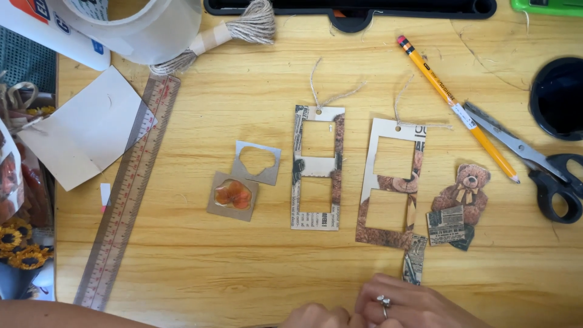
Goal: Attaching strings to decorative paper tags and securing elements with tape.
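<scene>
Resting both hands at the near edge of the wooden counter (243, 267): left hand (316, 317) curled shut, right hand (413, 304) loosely curled against it; whether they hold anything, can't tell. Printed paper strip (415, 260) just beyond my right fingers. Two cardboard window tags (317, 167) (392, 182) with twine farther back, bear cutout (461, 197) right.

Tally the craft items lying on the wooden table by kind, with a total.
Window-cut paper tags with twine loops: 2, left tag and right tag
Small cardboard squares: 2, cut-out square and flower square
Teddy bear cutout: 1
Pencil: 1
Scissors: 1
Ruler: 1
Total: 8
</scene>
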